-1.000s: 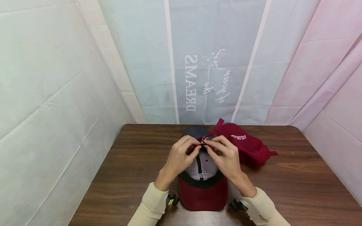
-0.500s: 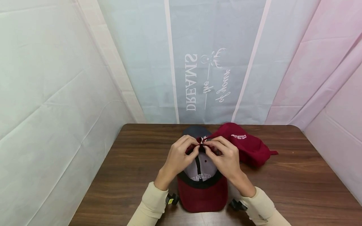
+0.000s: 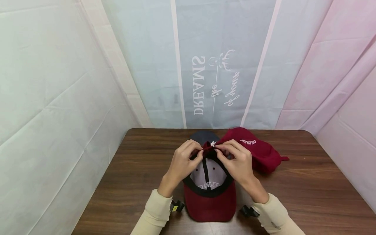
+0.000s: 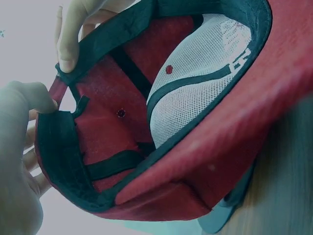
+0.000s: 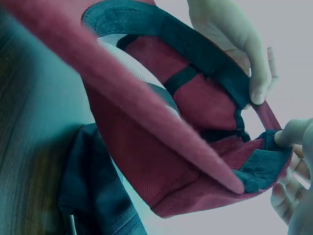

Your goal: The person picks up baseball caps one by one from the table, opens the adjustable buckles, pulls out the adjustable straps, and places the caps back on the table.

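Being pinched at its back edge by the left hand (image 3: 182,160) and the right hand (image 3: 238,160) in the head view, the maroon cap (image 3: 211,193) is held over the worktop (image 3: 311,192) with its inside showing and its brim (image 3: 210,208) at the near side, a dark cap (image 3: 202,137) just behind and a red cap (image 3: 257,150) to the right. In the left wrist view, the black inner band (image 4: 58,142) is gripped by the left hand at its end, and a pale mesh panel (image 4: 195,51) is exposed inside; in the right wrist view, the narrow strap (image 5: 267,116) is seen between the two hands
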### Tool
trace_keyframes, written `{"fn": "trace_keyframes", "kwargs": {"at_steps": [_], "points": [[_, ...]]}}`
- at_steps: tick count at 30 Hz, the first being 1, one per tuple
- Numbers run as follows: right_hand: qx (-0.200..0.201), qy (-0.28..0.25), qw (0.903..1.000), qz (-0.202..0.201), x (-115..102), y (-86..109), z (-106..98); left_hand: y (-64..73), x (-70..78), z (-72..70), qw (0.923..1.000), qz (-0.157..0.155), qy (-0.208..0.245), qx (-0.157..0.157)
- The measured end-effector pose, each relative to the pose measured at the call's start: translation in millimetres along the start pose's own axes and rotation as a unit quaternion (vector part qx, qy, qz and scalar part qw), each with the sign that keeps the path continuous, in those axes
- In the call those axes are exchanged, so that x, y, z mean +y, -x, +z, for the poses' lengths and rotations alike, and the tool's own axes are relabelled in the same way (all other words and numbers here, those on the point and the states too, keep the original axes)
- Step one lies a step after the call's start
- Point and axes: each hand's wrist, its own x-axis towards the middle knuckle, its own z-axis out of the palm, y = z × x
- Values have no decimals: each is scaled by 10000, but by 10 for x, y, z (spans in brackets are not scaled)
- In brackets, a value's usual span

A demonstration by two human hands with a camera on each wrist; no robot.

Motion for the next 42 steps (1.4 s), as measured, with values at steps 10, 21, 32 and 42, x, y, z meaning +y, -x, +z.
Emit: {"fn": "trace_keyframes", "kwargs": {"at_steps": [10,21,32,42], "points": [[206,3,9998,31,36,-23,-54,21,-52,-47,9999,-135,20,68],[226,-44,9997,105,63,-14,-81,31,-97,-48,9993,-318,172,17],[80,6,9997,227,31,7,-71,4,-54,32,9985,-472,11,-269],[-94,96,9998,169,16,34,-56,-63,46,178,9984,-328,46,-465]]}}
